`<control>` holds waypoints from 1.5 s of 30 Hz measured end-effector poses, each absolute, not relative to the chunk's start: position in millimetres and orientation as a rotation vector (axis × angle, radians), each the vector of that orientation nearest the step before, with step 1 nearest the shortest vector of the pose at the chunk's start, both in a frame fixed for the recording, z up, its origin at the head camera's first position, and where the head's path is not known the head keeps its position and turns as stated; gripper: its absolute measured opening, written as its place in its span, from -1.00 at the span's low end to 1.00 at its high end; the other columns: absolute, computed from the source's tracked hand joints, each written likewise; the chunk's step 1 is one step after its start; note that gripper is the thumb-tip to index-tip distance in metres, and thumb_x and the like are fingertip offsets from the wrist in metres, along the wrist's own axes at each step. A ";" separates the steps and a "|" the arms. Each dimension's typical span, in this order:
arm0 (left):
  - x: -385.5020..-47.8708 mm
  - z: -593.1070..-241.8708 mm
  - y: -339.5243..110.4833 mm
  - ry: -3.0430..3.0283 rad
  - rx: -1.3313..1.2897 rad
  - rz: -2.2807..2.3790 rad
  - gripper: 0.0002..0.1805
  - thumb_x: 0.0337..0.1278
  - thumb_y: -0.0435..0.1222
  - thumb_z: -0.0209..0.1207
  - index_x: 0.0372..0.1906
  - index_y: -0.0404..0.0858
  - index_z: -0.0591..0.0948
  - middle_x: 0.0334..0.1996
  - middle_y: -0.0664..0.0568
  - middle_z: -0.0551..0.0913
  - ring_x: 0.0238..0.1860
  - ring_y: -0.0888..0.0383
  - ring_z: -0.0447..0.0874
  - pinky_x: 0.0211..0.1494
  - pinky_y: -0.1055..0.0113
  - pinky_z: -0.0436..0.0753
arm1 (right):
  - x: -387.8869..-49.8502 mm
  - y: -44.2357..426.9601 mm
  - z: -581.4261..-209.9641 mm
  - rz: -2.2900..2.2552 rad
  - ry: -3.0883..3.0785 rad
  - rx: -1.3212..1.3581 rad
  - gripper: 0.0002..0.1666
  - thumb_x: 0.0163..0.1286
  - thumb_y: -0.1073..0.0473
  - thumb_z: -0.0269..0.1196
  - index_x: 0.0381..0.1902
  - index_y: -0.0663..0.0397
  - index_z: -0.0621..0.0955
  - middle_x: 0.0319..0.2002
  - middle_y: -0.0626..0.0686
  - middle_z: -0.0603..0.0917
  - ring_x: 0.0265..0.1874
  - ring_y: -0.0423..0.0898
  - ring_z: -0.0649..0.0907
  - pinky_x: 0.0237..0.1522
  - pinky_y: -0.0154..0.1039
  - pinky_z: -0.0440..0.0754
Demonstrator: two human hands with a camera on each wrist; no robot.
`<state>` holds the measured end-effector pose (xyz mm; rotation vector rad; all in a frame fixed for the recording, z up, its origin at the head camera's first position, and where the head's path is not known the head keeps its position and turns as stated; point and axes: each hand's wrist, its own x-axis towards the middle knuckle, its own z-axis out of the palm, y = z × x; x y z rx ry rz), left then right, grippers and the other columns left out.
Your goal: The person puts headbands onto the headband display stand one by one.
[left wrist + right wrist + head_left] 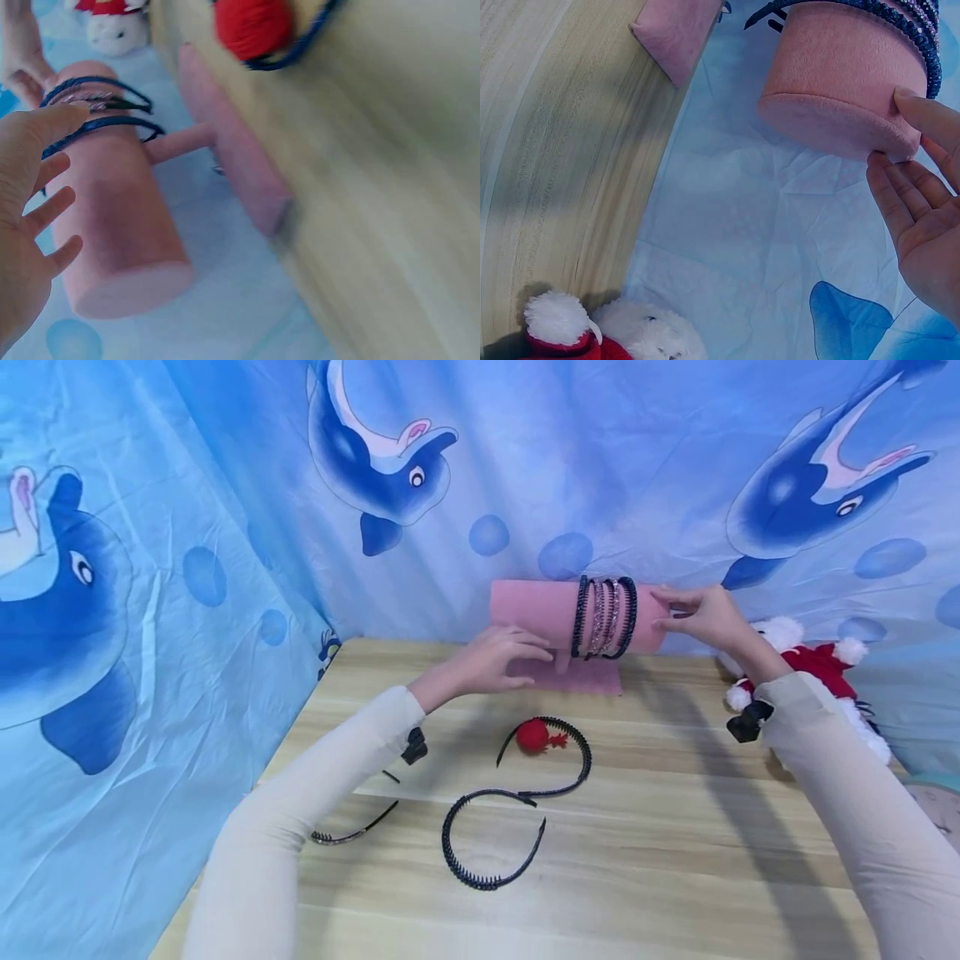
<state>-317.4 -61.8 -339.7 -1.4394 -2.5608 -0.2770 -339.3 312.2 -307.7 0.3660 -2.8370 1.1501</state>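
A pink plush headband stand [528, 602], a horizontal roll on a post and flat base [596, 679], stands at the table's back edge. Several dark and glittery headbands [628, 618] encircle the roll right of its middle. My left hand [498, 660] is by the roll's left half, its fingers spread and nothing held; the left wrist view shows its thumb near the headbands [94, 129]. At the roll's right end is my right hand [708, 614]. Its thumb and fairly straight fingertips touch the rim there, as the right wrist view shows [930, 210].
Two black toothed headbands [480, 883] lie mid-table, with a red ball ornament [533, 736] by the farther one. Another headband [337, 839] lies partly behind my left sleeve. A white plush toy in red [825, 668] sits at right. Dolphin-print cloth [480, 460] hangs behind.
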 end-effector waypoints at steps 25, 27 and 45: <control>-238.2 -400.8 -143.9 -3.076 -1.662 -1.008 -0.74 -0.01 -0.34 0.49 -0.13 -0.20 0.82 0.03 0.00 0.76 0.26 0.04 0.52 0.56 -0.12 0.26 | -338.6 310.1 -306.3 1.128 -2.868 0.322 -0.26 0.32 0.05 0.45 0.41 -0.06 0.48 0.47 0.21 0.36 0.32 0.19 0.54 -0.16 -0.72 0.57; -232.9 -403.7 -143.6 -3.089 -1.729 -0.977 -0.75 0.00 -0.33 0.49 -0.14 -0.18 0.82 0.01 0.04 0.77 0.24 0.09 0.52 0.55 -0.08 0.28 | -339.0 309.9 -306.8 1.132 -2.863 0.326 -0.27 0.32 0.06 0.45 0.41 -0.05 0.49 0.47 0.21 0.36 0.32 0.19 0.54 -0.18 -0.73 0.56; -218.6 -404.6 -153.8 -3.103 -1.771 -0.247 -0.62 -0.16 -0.38 0.54 -0.16 0.04 0.84 0.09 0.14 0.72 0.24 0.10 0.47 0.41 0.13 0.49 | -338.7 311.3 -307.6 1.099 -2.878 0.317 -0.25 0.32 -0.01 0.45 0.42 -0.09 0.48 0.48 0.19 0.36 0.32 0.20 0.55 -0.12 -0.68 0.58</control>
